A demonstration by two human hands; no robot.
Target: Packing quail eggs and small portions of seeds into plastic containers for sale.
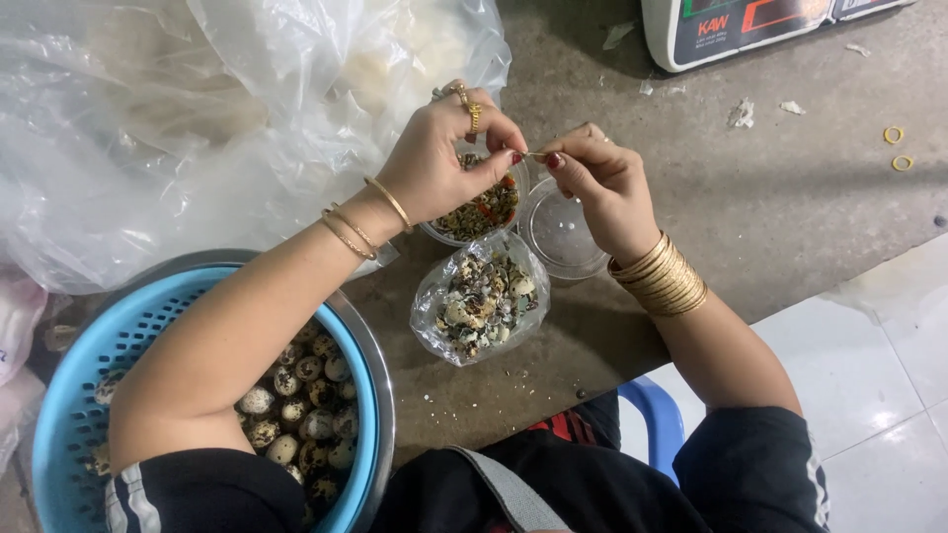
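Observation:
My left hand (446, 153) and my right hand (597, 183) meet above a small clear cup (486, 207) of dark green filling with red bits. Together their fingertips pinch a thin yellowish rubber band (536, 155) stretched between them. A clear round lid (563, 235) lies just right of the cup, under my right hand. Below the cup sits a small clear plastic bag (482, 298) full of speckled eggshell pieces. Both wrists carry gold bangles.
A blue colander (89, 395) inside a steel bowl holds several speckled quail eggs (306, 405) at lower left. Large crumpled clear plastic bags (178, 109) fill the upper left. A weighing scale (750, 25) stands at the top right, with two loose rubber bands (897, 148) near it.

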